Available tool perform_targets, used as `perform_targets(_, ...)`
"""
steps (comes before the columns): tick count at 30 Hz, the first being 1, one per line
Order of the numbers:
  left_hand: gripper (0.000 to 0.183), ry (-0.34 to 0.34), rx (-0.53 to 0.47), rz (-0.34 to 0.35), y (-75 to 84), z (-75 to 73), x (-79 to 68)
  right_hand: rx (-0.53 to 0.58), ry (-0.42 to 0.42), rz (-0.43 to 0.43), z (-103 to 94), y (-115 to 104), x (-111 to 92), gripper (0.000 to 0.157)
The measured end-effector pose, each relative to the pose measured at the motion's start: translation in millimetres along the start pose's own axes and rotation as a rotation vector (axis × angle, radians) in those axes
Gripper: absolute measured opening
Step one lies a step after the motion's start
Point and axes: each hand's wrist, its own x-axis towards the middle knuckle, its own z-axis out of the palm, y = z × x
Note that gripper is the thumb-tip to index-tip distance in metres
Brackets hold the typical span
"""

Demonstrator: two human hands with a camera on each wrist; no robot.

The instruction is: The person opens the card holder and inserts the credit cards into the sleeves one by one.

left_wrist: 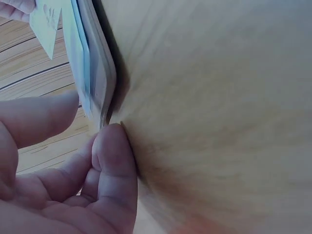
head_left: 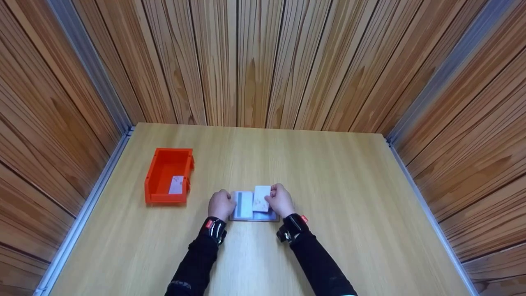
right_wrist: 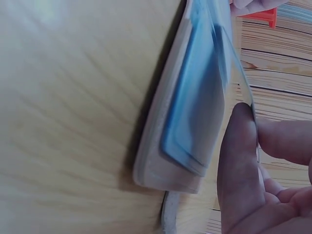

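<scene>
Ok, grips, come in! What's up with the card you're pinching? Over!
Left grip holding card holder at left edge. Right grip pinching white card over holder's right half. Red bin off left, not in the way.

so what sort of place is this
Probably a purpose-built booth for recording hand work, though I can't be sure: wood-look walls enclose the tabletop on three sides, metal rails edge it, and both wrists wear black devices.
</scene>
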Motion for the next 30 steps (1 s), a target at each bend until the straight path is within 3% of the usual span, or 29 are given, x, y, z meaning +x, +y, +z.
perform_targets(6, 0.005, -0.027, 0.001, -0.03, 1.0, -1.0, 1.6, -0.018, 0.015, 0.018, 1.9, -1, 0, 0.026)
perform_targets(15, 0.016, -0.011, -0.001, -0.028, 0.8, -0.8, 0.8, -0.033, 0.046, 0.005, 6.4, -2, 0, 0.027)
perform_targets(22, 0.005, -0.037, 0.007, -0.041, 2.1, -1.9, 0.4, -0.049, 0.033, -0.001, 10.1, -4, 1, 0.026)
perform_targets(30, 0.012, -0.022, -0.001, -0.03, 0.7, -1.7, -0.8, -0.093, -0.031, 0.033, 14.0, -3, 0, 0.028)
